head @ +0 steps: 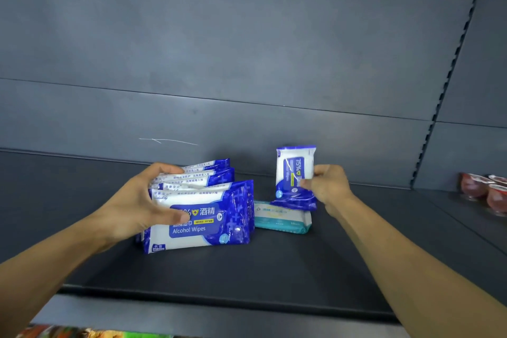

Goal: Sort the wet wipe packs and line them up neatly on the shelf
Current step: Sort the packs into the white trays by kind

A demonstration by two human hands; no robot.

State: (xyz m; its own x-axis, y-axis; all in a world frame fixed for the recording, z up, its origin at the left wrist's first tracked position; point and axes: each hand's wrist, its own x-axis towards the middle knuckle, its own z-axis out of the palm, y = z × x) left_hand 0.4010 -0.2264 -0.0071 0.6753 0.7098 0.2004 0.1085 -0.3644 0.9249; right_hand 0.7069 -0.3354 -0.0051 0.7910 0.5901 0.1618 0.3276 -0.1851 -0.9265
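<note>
1. A dark grey metal shelf [247, 269] with a matching back panel carries all the wet wipe packs.
2. A row of blue-and-white plastic alcohol wipe packs [203, 217] stands on edge left of the shelf's centre, one behind another, the front pack's label facing the camera.
3. The left hand [140, 200] grips this row at its left end: the fingers curl over the tops of the rear packs and the thumb presses the front pack's face.
4. The right hand [326, 186] pinches a single smaller blue-and-white wipe pack [295, 175] by its right edge, fingers closed on it. The pack is upright, turned so its print runs sideways, to the right of the row and apart from it.
5. A teal-and-white flat wipe pack [282, 219] lies on the shelf just beneath the held pack, which overlaps it in view; I cannot tell whether they touch.
6. At the far right of the shelf sit clear plastic cups with red contents [485, 189], well apart from the packs.
</note>
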